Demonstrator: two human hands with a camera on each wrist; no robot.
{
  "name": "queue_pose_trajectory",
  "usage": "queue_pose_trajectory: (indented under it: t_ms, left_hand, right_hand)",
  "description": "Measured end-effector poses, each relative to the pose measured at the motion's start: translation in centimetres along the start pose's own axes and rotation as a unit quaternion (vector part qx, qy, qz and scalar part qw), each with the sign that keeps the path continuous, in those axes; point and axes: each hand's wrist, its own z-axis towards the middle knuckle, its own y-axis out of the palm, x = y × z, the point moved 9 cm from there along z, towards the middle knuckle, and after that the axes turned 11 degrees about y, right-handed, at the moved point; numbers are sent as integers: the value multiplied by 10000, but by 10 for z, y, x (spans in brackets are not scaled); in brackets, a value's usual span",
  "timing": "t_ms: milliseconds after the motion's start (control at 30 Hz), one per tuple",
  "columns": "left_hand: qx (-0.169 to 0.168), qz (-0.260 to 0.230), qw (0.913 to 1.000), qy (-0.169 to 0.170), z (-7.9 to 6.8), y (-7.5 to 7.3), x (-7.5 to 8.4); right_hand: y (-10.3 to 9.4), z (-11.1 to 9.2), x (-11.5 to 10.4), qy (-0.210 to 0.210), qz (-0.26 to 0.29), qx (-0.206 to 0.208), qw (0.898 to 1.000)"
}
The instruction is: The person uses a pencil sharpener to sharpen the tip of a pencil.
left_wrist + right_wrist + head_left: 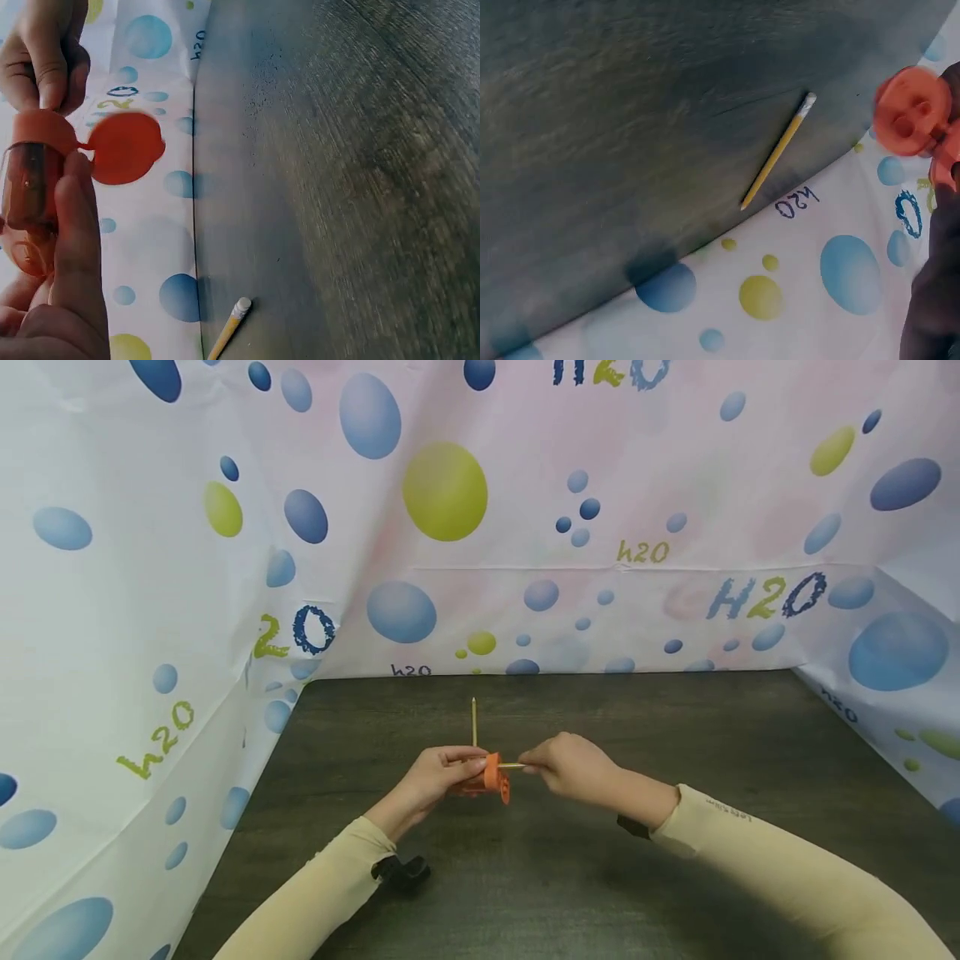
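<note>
The sharpener (pixel 492 773) is orange; the loose pencil (pixel 778 154) is yellow with a whitish end. The sleeves (pixel 783 868) are pale yellow, the table (pixel 525 893) streaky grey-brown, the backdrop (pixel 525 410) white with blue and lime spots.

Left hand (pixel 437 778) grips, right hand (pixel 576 767) pinches at its 3 o'clock; forearms (pixel 318 881) in from 7 and 4 o'clock.

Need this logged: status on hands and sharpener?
Left hand gripping orange sharpener. Right hand pinching pencil up to it. Second pencil beyond, not obstructing.
</note>
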Motion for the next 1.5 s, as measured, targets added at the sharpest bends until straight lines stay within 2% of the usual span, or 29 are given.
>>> queue_pose_trajectory:
  t_ms: [67,133,167,267,367,400,467,533,633,833,1100,1500]
  left_hand:
    - [-30,203,9997,123,-1,0,3]
    - [-100,380,9990,192,-1,0,6]
    - [-142,406,9989,210,-1,1,7]
    - [-242,508,9980,282,0,3,12]
    - [-254,528,9976,356,0,2,16]
    - [-247,545,9975,369,-1,1,17]
    - [-249,538,9976,356,-1,0,18]
    - [-275,501,9978,344,-1,-1,18]
    - [-263,494,9980,295,-1,-3,16]
    - [-160,473,9985,220,2,-9,14]
    - [-130,315,9990,294,1,-13,17]
    - [-81,174,9996,217,0,-17,12]
  right_hand:
    - [5,3,7,293,587,-490,9966]
    - [10,5,15,604,1233,-975,9857]
    - [13,6,19,798,1593,-1229,9763]
    - [21,4,29,1355,2646,-1923,9352]
    - [27,2,36,1819,3356,-2380,8931]
    - [29,1,36,1914,3509,-2500,8819]
    - [32,-1,37,2027,3680,-2687,8668]
    - [34,-3,38,2113,3778,-2819,8562]
    - [34,-3,40,2178,3777,-2882,8526]
    - [26,-3,44,2187,3587,-2834,8621]
    - [21,-6,48,2197,3559,-2818,8635]
    - [22,-8,51,2149,3591,-2781,8646]
